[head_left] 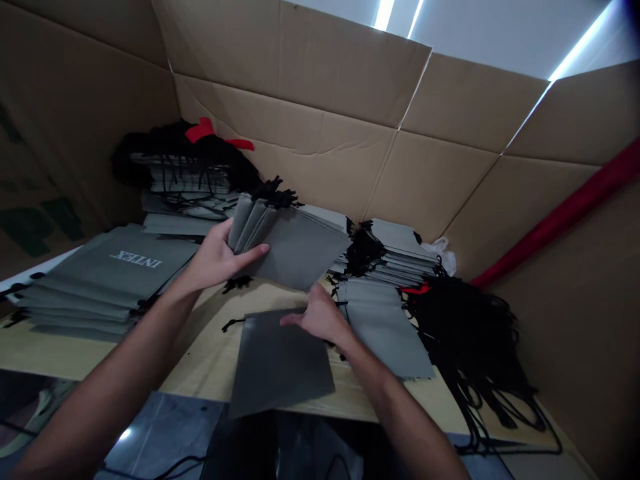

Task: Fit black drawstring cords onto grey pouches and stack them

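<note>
My left hand grips a fanned bundle of grey drawstring pouches, with black cords bunched at the bundle's far end. My right hand rests, fingers apart, on the upper edge of a flat dark grey pouch lying at the front of the table. To the left is a stack of grey pouches printed INTEX. A further grey pouch stack lies beyond my right hand, and loose grey pouches lie near its fingers.
A tangled heap of black cords spills over the right table edge. A pile of pouches with black cords and red tags stands at the back. Cardboard walls surround the tabletop, and a red tube runs along the right.
</note>
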`<action>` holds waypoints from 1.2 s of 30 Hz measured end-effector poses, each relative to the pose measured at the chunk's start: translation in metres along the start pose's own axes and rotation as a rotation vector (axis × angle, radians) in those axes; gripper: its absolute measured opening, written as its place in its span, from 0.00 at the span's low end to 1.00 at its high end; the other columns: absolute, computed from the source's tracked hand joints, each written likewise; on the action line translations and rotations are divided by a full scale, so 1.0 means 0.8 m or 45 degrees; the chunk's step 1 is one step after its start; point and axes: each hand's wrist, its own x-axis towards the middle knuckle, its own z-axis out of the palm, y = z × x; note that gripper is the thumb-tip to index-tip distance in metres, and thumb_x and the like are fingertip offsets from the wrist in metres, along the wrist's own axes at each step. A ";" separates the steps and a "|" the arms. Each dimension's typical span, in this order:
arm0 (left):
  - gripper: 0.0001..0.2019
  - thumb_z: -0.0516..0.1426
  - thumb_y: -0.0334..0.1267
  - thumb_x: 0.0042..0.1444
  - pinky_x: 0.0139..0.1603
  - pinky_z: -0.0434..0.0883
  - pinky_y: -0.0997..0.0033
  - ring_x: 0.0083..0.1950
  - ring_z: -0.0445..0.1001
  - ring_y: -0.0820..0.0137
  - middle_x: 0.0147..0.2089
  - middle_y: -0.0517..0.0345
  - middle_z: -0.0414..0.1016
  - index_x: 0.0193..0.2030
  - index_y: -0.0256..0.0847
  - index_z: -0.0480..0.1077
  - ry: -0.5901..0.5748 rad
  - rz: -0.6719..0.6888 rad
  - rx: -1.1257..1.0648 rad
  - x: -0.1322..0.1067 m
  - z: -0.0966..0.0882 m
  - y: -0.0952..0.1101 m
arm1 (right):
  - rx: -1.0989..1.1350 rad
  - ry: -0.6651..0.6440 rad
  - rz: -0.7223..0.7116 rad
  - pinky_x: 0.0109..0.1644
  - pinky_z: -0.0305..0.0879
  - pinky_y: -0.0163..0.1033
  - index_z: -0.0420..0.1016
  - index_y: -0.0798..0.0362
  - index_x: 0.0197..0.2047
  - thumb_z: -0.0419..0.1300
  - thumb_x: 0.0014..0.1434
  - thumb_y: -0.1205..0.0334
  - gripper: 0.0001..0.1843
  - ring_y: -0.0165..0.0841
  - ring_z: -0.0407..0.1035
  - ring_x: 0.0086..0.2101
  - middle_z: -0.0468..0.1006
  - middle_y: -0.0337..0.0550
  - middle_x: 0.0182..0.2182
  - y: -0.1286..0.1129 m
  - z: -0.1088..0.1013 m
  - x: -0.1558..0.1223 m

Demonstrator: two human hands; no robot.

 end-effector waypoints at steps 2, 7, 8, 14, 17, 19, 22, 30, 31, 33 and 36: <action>0.34 0.72 0.67 0.49 0.59 0.85 0.52 0.55 0.84 0.50 0.53 0.46 0.86 0.50 0.41 0.77 0.033 -0.033 -0.088 0.000 0.027 -0.019 | 0.228 0.206 0.032 0.65 0.77 0.48 0.67 0.51 0.73 0.80 0.58 0.42 0.49 0.45 0.79 0.61 0.82 0.55 0.64 0.007 -0.006 0.006; 0.38 0.72 0.73 0.46 0.59 0.85 0.48 0.55 0.85 0.50 0.53 0.40 0.86 0.49 0.40 0.77 -0.046 -0.103 -0.225 -0.012 0.067 -0.063 | 0.618 0.600 0.123 0.74 0.71 0.54 0.64 0.52 0.75 0.81 0.52 0.41 0.56 0.48 0.75 0.67 0.78 0.59 0.69 0.026 -0.019 0.024; 0.37 0.72 0.72 0.46 0.58 0.85 0.48 0.54 0.85 0.50 0.52 0.41 0.86 0.47 0.41 0.77 -0.068 -0.110 -0.231 -0.014 0.072 -0.069 | 0.679 0.623 0.130 0.74 0.71 0.54 0.66 0.53 0.74 0.81 0.52 0.42 0.54 0.48 0.76 0.66 0.79 0.59 0.68 0.029 -0.019 0.028; 0.38 0.73 0.71 0.47 0.61 0.83 0.47 0.52 0.84 0.49 0.50 0.41 0.85 0.49 0.38 0.75 -0.021 -0.085 -0.164 -0.027 0.089 -0.085 | 0.944 0.589 0.166 0.68 0.78 0.55 0.78 0.54 0.61 0.81 0.48 0.40 0.43 0.49 0.83 0.56 0.88 0.57 0.56 0.040 -0.004 0.042; 0.42 0.72 0.70 0.52 0.70 0.78 0.49 0.63 0.81 0.49 0.59 0.40 0.82 0.59 0.38 0.72 0.062 0.001 -0.121 -0.029 0.096 -0.090 | 0.994 0.551 0.170 0.64 0.80 0.55 0.80 0.54 0.55 0.84 0.48 0.45 0.37 0.47 0.85 0.51 0.90 0.55 0.52 0.046 0.001 0.044; 0.43 0.70 0.71 0.56 0.73 0.76 0.51 0.67 0.79 0.51 0.64 0.41 0.79 0.64 0.40 0.69 0.131 0.059 -0.098 -0.028 0.102 -0.097 | 1.000 0.540 0.158 0.64 0.80 0.56 0.81 0.55 0.54 0.83 0.54 0.50 0.30 0.45 0.85 0.51 0.89 0.52 0.52 0.050 0.003 0.045; 0.46 0.65 0.76 0.59 0.73 0.74 0.50 0.68 0.77 0.51 0.67 0.39 0.76 0.69 0.42 0.63 0.225 0.113 -0.063 -0.026 0.110 -0.115 | 0.987 0.533 0.149 0.64 0.80 0.57 0.82 0.56 0.55 0.77 0.67 0.55 0.19 0.42 0.84 0.52 0.88 0.49 0.53 0.058 0.005 0.050; 0.44 0.54 0.73 0.71 0.74 0.73 0.46 0.71 0.75 0.49 0.72 0.34 0.72 0.77 0.40 0.53 0.189 0.201 0.062 -0.035 0.111 -0.144 | 0.892 0.501 0.124 0.70 0.73 0.64 0.79 0.54 0.66 0.70 0.74 0.54 0.22 0.48 0.77 0.63 0.81 0.53 0.64 0.071 0.018 0.056; 0.43 0.53 0.72 0.72 0.73 0.73 0.44 0.70 0.75 0.49 0.72 0.34 0.72 0.78 0.40 0.54 0.154 0.207 0.074 -0.034 0.109 -0.144 | 0.869 0.492 0.126 0.71 0.73 0.64 0.79 0.54 0.66 0.70 0.74 0.54 0.22 0.49 0.76 0.64 0.80 0.53 0.64 0.071 0.019 0.056; 0.42 0.54 0.70 0.73 0.72 0.74 0.42 0.69 0.77 0.49 0.70 0.34 0.73 0.78 0.39 0.57 0.073 0.213 0.106 -0.030 0.104 -0.146 | 0.823 0.475 0.136 0.71 0.72 0.65 0.78 0.54 0.66 0.69 0.75 0.53 0.22 0.49 0.75 0.65 0.79 0.53 0.66 0.070 0.020 0.054; 0.38 0.60 0.66 0.71 0.68 0.76 0.41 0.64 0.79 0.51 0.67 0.38 0.77 0.74 0.39 0.65 -0.038 0.198 0.168 -0.021 0.094 -0.149 | 0.749 0.445 0.169 0.70 0.73 0.64 0.78 0.54 0.67 0.68 0.75 0.52 0.22 0.49 0.76 0.64 0.79 0.53 0.66 0.069 0.020 0.052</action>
